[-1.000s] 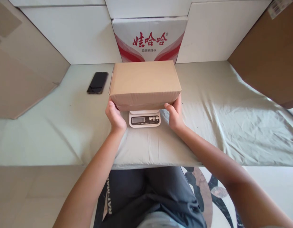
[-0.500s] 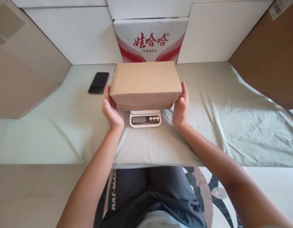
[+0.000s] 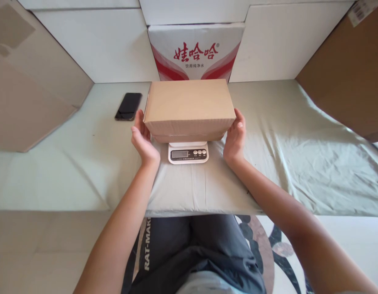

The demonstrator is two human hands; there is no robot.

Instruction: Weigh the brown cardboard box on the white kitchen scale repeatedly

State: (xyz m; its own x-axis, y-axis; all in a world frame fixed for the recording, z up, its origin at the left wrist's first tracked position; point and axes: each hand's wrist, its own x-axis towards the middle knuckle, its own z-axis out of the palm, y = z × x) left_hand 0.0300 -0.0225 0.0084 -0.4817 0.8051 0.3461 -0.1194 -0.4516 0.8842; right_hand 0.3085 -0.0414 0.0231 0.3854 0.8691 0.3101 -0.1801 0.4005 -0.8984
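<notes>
While the box sits on the scale, both hands have opened alongside it.

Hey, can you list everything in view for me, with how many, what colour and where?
Cloth: one, pale green, across the middle
Digital scale: one, white with black panel, centre, on the cloth
Small cardboard box: one, brown, atop the scale
Phone: one, black, on the cloth, left of the small box
Printed carton: one, white and red, behind the small box
White panels: several, white, along the back
Large cardboard pieces: two, brown, far left and far right
Label: one, whitish, top right
Floor: one, pale with dark patterning, bottom
Trousers: one pair, dark, bottom centre
Left hand: one, bare, at the small box's left side
Right hand: one, bare, at its right side
</notes>
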